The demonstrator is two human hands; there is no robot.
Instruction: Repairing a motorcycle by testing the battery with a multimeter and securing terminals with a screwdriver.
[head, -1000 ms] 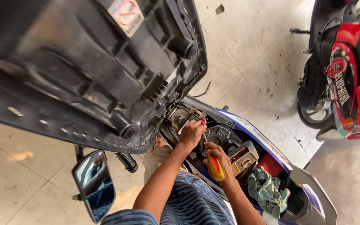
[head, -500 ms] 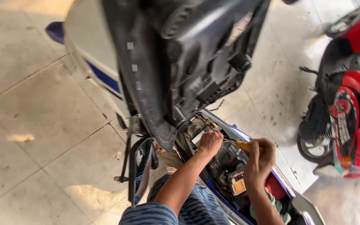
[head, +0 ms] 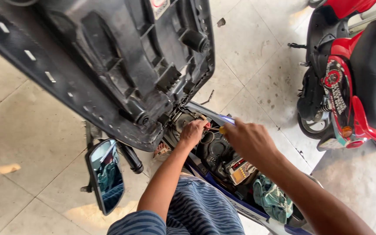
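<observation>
I look down into the open compartment [head: 216, 154] of a blue and white scooter, under its raised black seat [head: 109, 65]. My left hand [head: 192, 132] reaches into the front of the compartment, its fingers curled on a bundle of wiring [head: 207, 126] there. Just to its right, my right hand [head: 249, 139] is closed around a yellow-handled screwdriver [head: 221, 129]. Only the handle's end shows, pointing at the left hand; the tip is hidden.
A green cloth [head: 273, 198] and an orange-faced box [head: 240, 173] lie in the compartment. A rear-view mirror [head: 105, 176] sticks out at lower left. A red scooter [head: 349, 82] stands at the right on the tiled floor [head: 22, 143].
The view has swung about as my head moved. My right hand with the screwdriver has come up close beside the left hand, which stays at the same spot in the compartment.
</observation>
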